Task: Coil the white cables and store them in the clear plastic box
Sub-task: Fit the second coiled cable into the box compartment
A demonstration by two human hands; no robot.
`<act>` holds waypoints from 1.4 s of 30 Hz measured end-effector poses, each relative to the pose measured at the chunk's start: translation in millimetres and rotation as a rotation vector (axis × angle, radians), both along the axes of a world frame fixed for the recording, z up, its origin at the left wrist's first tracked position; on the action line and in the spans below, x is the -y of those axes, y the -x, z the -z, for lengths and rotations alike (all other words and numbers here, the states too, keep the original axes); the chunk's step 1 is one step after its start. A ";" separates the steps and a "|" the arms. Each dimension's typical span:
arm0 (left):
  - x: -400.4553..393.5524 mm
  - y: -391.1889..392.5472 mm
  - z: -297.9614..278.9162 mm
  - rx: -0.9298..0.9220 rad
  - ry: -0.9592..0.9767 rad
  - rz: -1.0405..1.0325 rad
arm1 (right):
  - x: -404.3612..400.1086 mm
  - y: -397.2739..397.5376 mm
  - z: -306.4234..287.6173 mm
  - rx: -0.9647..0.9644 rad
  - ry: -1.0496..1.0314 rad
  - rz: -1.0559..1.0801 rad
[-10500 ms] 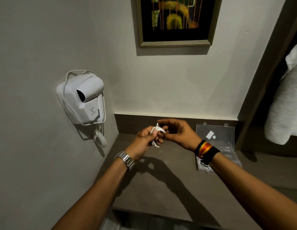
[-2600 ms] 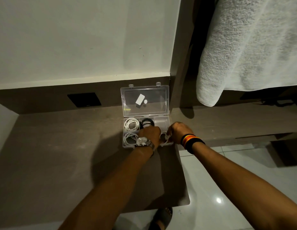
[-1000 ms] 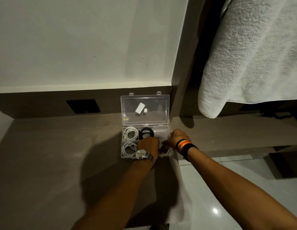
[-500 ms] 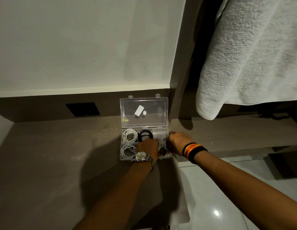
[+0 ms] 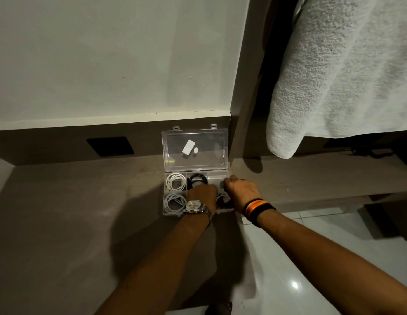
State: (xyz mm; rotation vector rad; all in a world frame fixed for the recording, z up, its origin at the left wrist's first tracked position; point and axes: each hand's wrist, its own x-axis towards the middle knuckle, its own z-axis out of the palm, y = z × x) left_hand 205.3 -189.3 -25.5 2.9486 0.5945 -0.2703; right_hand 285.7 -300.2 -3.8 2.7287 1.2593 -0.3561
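The clear plastic box [image 5: 164, 209] stands open on the brown counter, its lid [image 5: 211, 142] leaning back against the wall. A white cable coil [image 5: 175, 181] fills the back-left compartment, a black coil [image 5: 197, 179] lies beside it, and another white coil [image 5: 174, 202] sits at the front left. My left hand [image 5: 203, 194] reaches down into the middle of the box, fingers hidden. My right hand [image 5: 241, 189] is curled over the right side. Between the two hands a bit of a further white coil [image 5: 221, 197] shows in the front-right compartment.
A thick white towel [image 5: 345, 76] hangs at the upper right over a lower shelf [image 5: 323, 176]. A black wall plate [image 5: 110, 146] sits left of the box. The counter [image 5: 73, 223] ends just right of the box, with tiled floor [image 5: 289, 269] below.
Since the earliest frame the coiled white cable has gone from mid-air into the box. Over the last second my right hand has shifted slightly towards the back of the box; my left hand stays inside.
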 end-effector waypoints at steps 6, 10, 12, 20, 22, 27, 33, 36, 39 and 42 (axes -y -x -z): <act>2.6 2.7 4.8 0.011 -0.019 -0.010 | 6.6 7.7 8.7 0.029 -0.039 0.073; 2.3 4.0 3.3 0.024 0.016 -0.032 | 6.2 5.1 11.5 -0.040 -0.009 0.125; 2.0 4.7 3.1 0.050 0.034 -0.048 | 3.3 3.0 10.1 -0.126 0.003 0.197; -7.8 25.1 7.6 0.467 0.192 -0.054 | 7.7 -8.2 0.9 -0.578 -0.320 0.566; -27.0 32.5 2.7 0.558 0.307 -0.221 | 8.9 -15.2 -3.3 -0.620 -0.513 0.655; -88.8 34.1 -22.7 0.542 0.321 -0.540 | -7.9 -40.0 -2.5 -0.718 -0.769 0.808; -132.2 12.3 -25.0 0.472 0.656 -0.612 | -32.2 -51.8 -5.0 -0.823 -0.833 0.923; -134.4 1.9 -31.2 0.548 0.906 -0.658 | -39.3 -54.8 -3.9 -0.861 -0.887 0.937; -132.0 7.1 -44.3 0.625 0.923 -0.654 | -36.1 -48.5 -12.5 -0.868 -0.984 0.850; -126.1 37.1 -51.8 0.605 0.776 -0.483 | -15.8 -28.9 -24.6 -0.664 -0.939 0.582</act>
